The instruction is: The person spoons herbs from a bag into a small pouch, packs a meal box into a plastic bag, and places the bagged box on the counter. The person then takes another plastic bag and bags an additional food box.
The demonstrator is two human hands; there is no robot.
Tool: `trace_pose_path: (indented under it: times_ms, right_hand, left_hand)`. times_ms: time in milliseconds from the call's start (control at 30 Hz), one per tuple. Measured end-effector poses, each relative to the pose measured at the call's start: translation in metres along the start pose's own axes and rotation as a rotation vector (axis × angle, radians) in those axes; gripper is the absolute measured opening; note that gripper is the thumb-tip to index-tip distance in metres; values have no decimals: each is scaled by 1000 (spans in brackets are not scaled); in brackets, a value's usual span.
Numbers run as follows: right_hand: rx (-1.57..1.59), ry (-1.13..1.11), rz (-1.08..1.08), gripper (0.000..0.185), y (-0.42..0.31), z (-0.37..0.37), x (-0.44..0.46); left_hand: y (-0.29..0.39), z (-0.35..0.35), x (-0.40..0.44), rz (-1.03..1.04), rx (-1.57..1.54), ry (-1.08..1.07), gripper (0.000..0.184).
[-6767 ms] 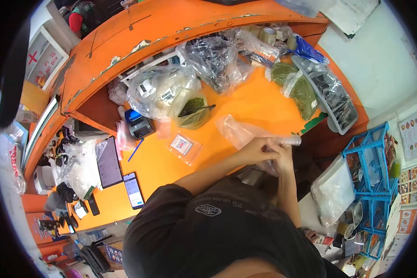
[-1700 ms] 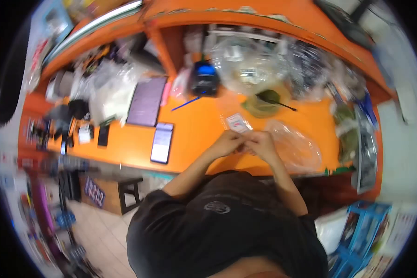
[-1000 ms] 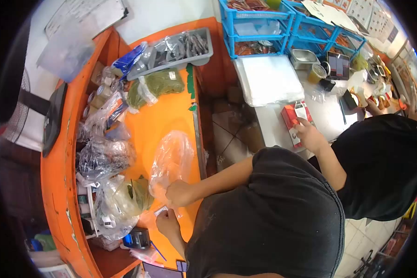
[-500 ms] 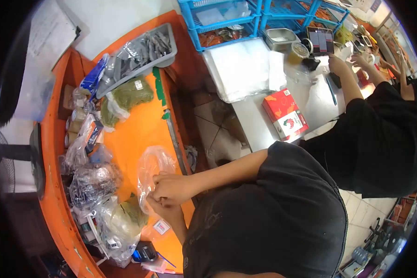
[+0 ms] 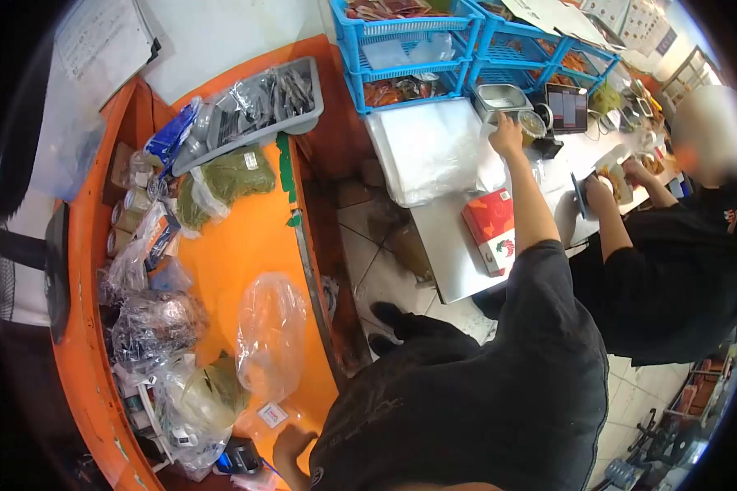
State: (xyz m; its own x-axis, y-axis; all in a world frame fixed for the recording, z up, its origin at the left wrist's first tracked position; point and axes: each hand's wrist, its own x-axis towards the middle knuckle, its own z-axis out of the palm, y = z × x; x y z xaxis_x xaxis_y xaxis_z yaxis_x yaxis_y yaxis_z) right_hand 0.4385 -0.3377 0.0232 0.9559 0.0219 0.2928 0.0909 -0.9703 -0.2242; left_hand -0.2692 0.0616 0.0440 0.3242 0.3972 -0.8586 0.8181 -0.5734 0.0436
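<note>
A clear plastic bag point(image 5: 270, 335) lies puffed up on the orange table point(image 5: 229, 262), out of both hands. Just below it is a small square white label point(image 5: 272, 415). My left hand point(image 5: 293, 446) hovers low by the table's near edge, thumb apart, with nothing visible in it. Stretched far over the steel counter point(image 5: 458, 274), my right hand point(image 5: 506, 137) is at the near side of a metal container point(image 5: 502, 96), beside a round clear tub point(image 5: 532, 124). Its fingers are bunched together; what they hold, if anything, is hidden.
A red and white box point(image 5: 491, 229) and stacked clear bags point(image 5: 422, 147) lie on the counter. A co-worker point(image 5: 671, 262) stands at right, hands busy there. Blue crates point(image 5: 405, 69) stand behind. Wrapped packages point(image 5: 160, 327) and a grey tray point(image 5: 246, 114) line the orange table.
Both hands have let go of the plastic bag, which now rests on the table. My right hand swung over to the metal container; my left drew back toward me.
</note>
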Motion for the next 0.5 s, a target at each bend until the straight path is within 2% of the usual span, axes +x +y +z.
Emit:
trace_pose_path:
  times_ms: [33,67,100,167,200,233,267,300,333,367,433,500]
  right_hand:
    - [-21,-60,22,62,-1,2,2]
    - [-46,-124,46,63,0,5,2]
    - [-73,-192,71,63,4,8,0]
    - [22,-74,43,53,14,4,-13]
    - [69,-16,39,48,19,-6,-23]
    - [109,43,43,43,27,-21,-36]
    - [238,140,-3,26,29,-44,-65]
    - [284,231,-189,26,32,-67,-100]
    - [332,145,-218,31,53,-71,-129]
    - [384,63,-248,37,72,-74,-156]
    - [322,-37,-243,42,70,-88,-219]
    - [342,-60,-237,42,61,-97,-257]
  left_hand:
    - [-23,17,2,-47,0,-28,72]
    - [-66,52,17,-124,-130,86,81]
    - [-62,59,13,-245,-87,217,86]
    - [-41,65,-4,-486,26,478,94]
    - [-32,60,-10,-588,49,414,99]
    - [-51,65,2,-546,88,395,95]
    - [-77,75,25,-502,129,373,91]
    - [-75,61,26,-381,149,298,83]
    - [-69,46,24,-258,161,226,75]
    - [-18,-9,2,-63,149,102,63]
    - [57,-56,-25,365,-185,158,39]
    - [111,-82,-32,537,-473,83,26]
